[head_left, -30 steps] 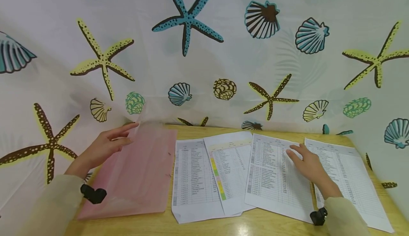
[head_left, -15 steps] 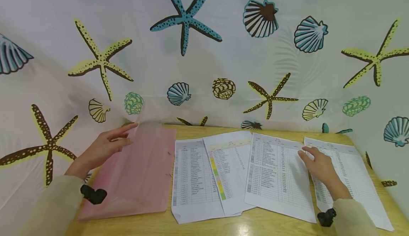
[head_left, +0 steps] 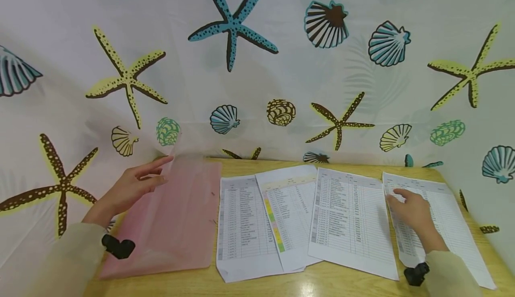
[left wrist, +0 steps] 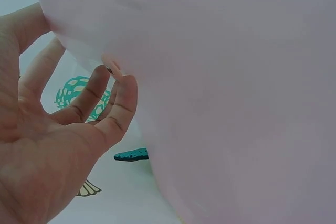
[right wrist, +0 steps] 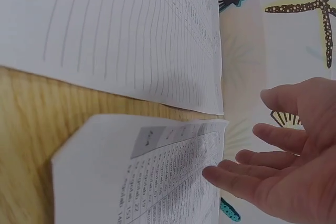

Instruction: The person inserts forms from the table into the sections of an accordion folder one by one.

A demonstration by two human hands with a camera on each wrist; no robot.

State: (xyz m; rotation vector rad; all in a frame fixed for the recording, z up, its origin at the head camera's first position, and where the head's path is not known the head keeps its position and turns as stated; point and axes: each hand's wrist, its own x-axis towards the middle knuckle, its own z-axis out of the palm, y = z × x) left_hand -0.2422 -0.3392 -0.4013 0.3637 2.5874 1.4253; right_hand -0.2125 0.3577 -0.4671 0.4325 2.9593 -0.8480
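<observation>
In the head view, my left hand is at the left, beside a translucent pink plastic folder lying on the table. Its extended index finger touches the raised edge of the folder's cover, which fills much of the left wrist view. My right hand is over the left side of the rightmost printed sheet, with loosely bent fingers and nothing held. In the right wrist view, its fingers appear apart from the paper. Another printed sheet lies just left of it.
Two more printed sheets overlap mid-table: a grey-headed sheet and one with coloured cells. The wooden table meets a cloth backdrop with starfish and shells at the back and sides.
My right hand has moved rightward and slightly toward me, from over the neighbouring sheet to over the rightmost sheet. My left hand and the raised cover have stayed nearly still.
</observation>
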